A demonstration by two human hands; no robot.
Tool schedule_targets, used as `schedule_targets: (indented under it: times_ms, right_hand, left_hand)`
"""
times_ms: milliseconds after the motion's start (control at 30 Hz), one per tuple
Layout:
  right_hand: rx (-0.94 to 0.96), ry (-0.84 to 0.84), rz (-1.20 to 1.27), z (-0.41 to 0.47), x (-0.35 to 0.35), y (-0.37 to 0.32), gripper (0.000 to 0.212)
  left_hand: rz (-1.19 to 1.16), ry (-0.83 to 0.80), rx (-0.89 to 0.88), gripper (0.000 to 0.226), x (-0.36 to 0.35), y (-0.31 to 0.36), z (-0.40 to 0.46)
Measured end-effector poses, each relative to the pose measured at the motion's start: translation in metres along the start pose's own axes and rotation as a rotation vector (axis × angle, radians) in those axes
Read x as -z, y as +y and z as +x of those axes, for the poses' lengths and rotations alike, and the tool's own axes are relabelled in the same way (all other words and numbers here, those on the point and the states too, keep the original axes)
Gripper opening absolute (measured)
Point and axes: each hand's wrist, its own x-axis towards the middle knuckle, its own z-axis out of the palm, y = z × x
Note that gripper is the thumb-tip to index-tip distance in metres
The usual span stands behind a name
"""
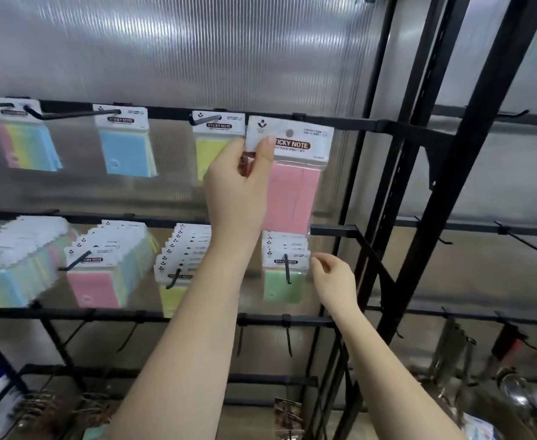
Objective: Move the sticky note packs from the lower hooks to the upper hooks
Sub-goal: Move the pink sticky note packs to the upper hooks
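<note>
Black wire hooks line two rails of a display rack (368,125) backed by ribbed translucent panelling. On the upper rail, from the left, single sticky note packs hang: a rainbow-striped pack (23,138), a blue pack (127,144) and a yellow pack (211,141). Below, the lower hooks carry thick rows: a pastel stack (16,258) at far left, a pink-fronted row (102,268), then a yellow-fronted row (178,265) partly hidden behind the raised forearm. At centre, the left hand (238,182) pinches a pink pack (289,173) by the lower left of its white header card, thumb on the front and fingers curled behind, holding it up against the upper rail just right of the yellow pack; its punched hole shows no hook through it. Beneath it, a short green-fronted row (284,274) hangs on a lower hook. The right hand (334,281) sits at that row's right edge, fingers loosely curled; whether they touch the header cannot be told.
</note>
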Motion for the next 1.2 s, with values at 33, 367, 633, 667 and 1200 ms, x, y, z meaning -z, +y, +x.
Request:
schedule_targets:
  times_ms: [33, 367, 633, 667, 1200]
  right_hand:
    - [-0.009, -0.01, -0.001, -0.001, 0.0, 0.001, 0.03]
    - [-0.057, 0.025, 0.038, -0.001, 0.0, 0.007, 0.03]
    - [-0.062, 0.024, 0.05, 0.001, -0.008, 0.009, 0.029]
    - [-0.058, 0.023, 0.049, 0.001, -0.009, 0.009, 0.028]
    - [-0.043, -0.003, 0.009, 0.008, -0.019, 0.016, 0.032]
  left_hand:
    - [-0.011, -0.008, -0.003, 0.041, -0.005, 0.0, 0.003]
    - [-0.009, -0.04, -0.011, 0.045, -0.033, -0.008, 0.014]
    - [-0.006, -0.025, -0.058, 0.043, -0.039, -0.012, 0.014]
    - [-0.007, -0.022, -0.064, 0.042, -0.039, -0.012, 0.014]
    - [0.026, -0.001, -0.074, 0.041, -0.053, -0.029, 0.017]
